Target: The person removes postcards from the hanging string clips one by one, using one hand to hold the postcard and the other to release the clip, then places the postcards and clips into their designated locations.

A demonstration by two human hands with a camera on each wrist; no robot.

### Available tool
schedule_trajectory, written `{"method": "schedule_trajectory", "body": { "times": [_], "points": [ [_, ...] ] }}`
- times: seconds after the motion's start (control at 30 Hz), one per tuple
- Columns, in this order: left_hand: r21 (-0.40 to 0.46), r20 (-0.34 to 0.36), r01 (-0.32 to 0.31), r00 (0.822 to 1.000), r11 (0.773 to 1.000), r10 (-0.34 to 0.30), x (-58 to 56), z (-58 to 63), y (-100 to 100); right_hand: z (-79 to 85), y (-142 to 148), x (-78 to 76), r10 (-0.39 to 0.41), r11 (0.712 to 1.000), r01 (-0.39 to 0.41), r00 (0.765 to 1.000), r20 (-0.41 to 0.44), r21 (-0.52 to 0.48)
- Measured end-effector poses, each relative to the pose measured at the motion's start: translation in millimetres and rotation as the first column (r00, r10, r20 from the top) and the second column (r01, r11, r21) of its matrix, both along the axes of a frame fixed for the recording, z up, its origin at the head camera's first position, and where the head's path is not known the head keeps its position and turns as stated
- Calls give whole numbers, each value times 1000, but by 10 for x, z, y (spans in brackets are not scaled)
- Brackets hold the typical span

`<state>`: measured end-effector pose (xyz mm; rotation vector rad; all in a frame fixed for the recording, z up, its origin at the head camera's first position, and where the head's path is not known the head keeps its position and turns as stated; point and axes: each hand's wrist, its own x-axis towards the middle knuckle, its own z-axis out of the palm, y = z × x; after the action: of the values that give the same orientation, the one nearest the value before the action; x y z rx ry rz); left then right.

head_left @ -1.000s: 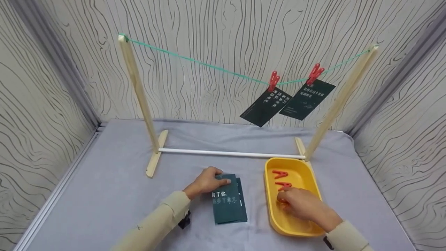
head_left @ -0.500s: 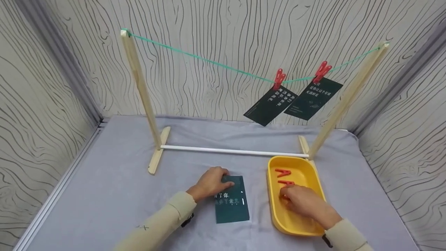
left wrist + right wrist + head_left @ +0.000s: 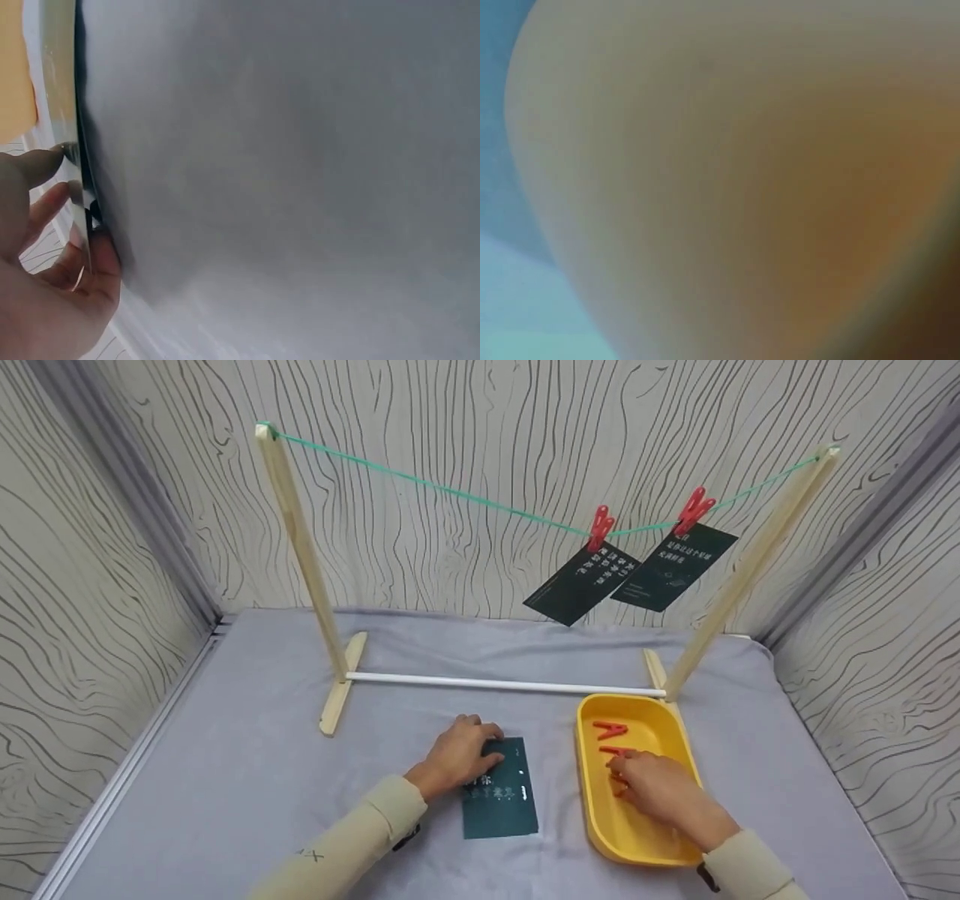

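Note:
At the table's middle, my left hand (image 3: 459, 759) pinches the upper end of a dark green card (image 3: 501, 810) with white writing. In the left wrist view the thumb and a finger touch one face of the card (image 3: 84, 150), while other fingers lie behind its edge. My right hand (image 3: 664, 789) reaches into the yellow basket (image 3: 589, 810) and pinches a red clothespin (image 3: 619, 785), mostly hidden by its fingers. Another red clothespin (image 3: 610, 730) lies farther back in the basket, and one more (image 3: 615, 751) shows just beyond the fingertips. The right wrist view is blurred and blocked.
A green string (image 3: 450, 491) runs between two wooden posts (image 3: 300, 547). Two dark cards (image 3: 581, 585) hang from red clothespins (image 3: 601, 528) on its right half. A white rod (image 3: 495, 684) joins the posts' feet behind my hands. Patterned walls (image 3: 465, 420) enclose the grey cloth-covered table.
My left fingers have shifted slightly right over the card's top end; the cards below look more evenly stacked. My right hand stays in the basket, its fingers moving a little.

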<state>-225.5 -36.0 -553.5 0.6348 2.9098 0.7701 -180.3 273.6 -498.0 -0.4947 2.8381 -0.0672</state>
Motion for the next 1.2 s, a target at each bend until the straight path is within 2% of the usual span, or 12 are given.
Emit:
{"method": "schedule_trajectory", "body": {
  "times": [0.2,0.4,0.63,0.93,1.1,1.2],
  "points": [
    [-9,-9,-1,1000,1000,1,31,14,0,-43,38,-6,11,1000,-10,996,-85,14],
    [-17,-25,-2,1000,1000,1,43,14,5,-65,30,-23,-21,1000,23,997,-72,14],
    [-29,-20,-12,1000,999,11,73,12,12,-75,8,-41,-35,999,35,995,-95,3],
    [-17,8,-29,1000,999,29,91,3,26,-50,-23,-45,-27,999,30,990,-135,18],
    [-23,12,-29,999,999,29,87,-9,19,-61,-42,-40,-3,1000,2,987,-159,-7],
    [-25,19,-27,999,999,28,76,-17,25,-56,-34,-36,-5,1000,2,990,-144,-20]
  ]
}}
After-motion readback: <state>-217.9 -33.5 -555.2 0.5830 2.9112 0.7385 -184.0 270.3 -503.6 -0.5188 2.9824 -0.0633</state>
